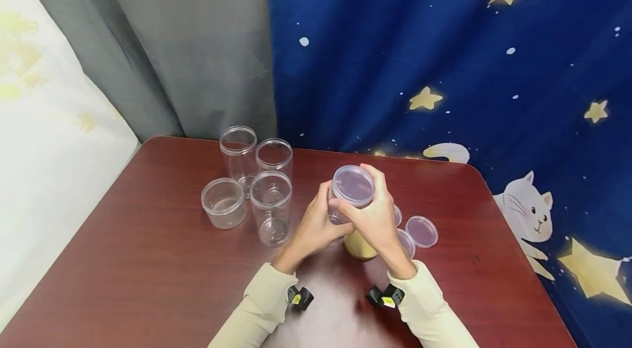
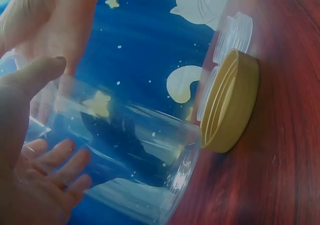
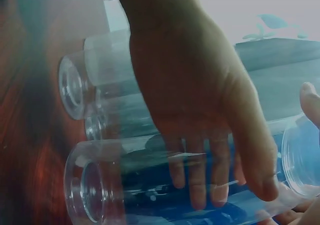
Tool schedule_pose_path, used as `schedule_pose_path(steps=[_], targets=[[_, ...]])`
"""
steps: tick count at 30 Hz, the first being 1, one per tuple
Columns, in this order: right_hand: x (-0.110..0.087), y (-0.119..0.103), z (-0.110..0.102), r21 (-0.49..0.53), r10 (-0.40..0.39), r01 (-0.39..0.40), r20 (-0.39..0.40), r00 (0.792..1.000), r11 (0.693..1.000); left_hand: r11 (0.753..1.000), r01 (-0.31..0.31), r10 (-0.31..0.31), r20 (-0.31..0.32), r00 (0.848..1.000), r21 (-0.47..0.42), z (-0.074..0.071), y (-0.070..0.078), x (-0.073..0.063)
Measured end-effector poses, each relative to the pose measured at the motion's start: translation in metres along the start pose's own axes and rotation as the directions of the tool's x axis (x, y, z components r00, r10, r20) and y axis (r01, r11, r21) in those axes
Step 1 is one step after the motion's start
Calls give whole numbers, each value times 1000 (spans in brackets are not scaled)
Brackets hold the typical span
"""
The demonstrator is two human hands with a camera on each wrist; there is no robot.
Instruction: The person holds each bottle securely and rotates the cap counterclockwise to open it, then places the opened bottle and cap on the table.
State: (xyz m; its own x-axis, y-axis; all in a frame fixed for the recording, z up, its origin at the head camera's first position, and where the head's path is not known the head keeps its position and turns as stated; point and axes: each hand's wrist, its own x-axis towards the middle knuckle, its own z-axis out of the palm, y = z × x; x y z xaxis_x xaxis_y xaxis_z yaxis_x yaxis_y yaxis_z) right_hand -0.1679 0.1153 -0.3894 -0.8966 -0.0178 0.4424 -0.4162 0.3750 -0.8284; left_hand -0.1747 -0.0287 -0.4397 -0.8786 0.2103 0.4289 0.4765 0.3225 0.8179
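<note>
A tall clear plastic jar (image 2: pixel 135 150) is held up above the table between both hands, with a clear lid (image 1: pixel 353 184) on its top. My left hand (image 1: pixel 316 223) grips the jar's side; in the right wrist view its fingers show through the clear wall. My right hand (image 1: pixel 376 219) grips around the lid and rim, its thumb across the front. Below the jar a gold-coloured lid (image 1: pixel 361 246) lies on the table, partly hidden by the right hand. Whether the clear lid is fully seated cannot be told.
On the left stand three tall clear jars (image 1: pixel 270 208) without lids and a short clear tub (image 1: pixel 224 211). Several clear lids (image 1: pixel 422 231) lie to the right of the hands. Curtains (image 1: pixel 345 62) hang behind the brown table (image 1: pixel 163 260).
</note>
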Motion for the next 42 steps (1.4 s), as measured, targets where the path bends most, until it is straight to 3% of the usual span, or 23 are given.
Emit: schedule_pose_path(steps=[8,24,33,42], targets=[[3,-1,-2,32,-15,14,44,999,999,996,30,-26,55,998,-83,-5,-4,-1],[5,-4,-17,83,-35,18,198,980,996,985,98,-73,175,982,-139,-14,1,1],[9,1,-30,136,-118,75,345,931,988,966,134,-69,282,957,-219,-16,0,-2],[14,5,-36,298,-231,103,433,871,949,972,117,-50,303,952,-206,-17,-1,-1]])
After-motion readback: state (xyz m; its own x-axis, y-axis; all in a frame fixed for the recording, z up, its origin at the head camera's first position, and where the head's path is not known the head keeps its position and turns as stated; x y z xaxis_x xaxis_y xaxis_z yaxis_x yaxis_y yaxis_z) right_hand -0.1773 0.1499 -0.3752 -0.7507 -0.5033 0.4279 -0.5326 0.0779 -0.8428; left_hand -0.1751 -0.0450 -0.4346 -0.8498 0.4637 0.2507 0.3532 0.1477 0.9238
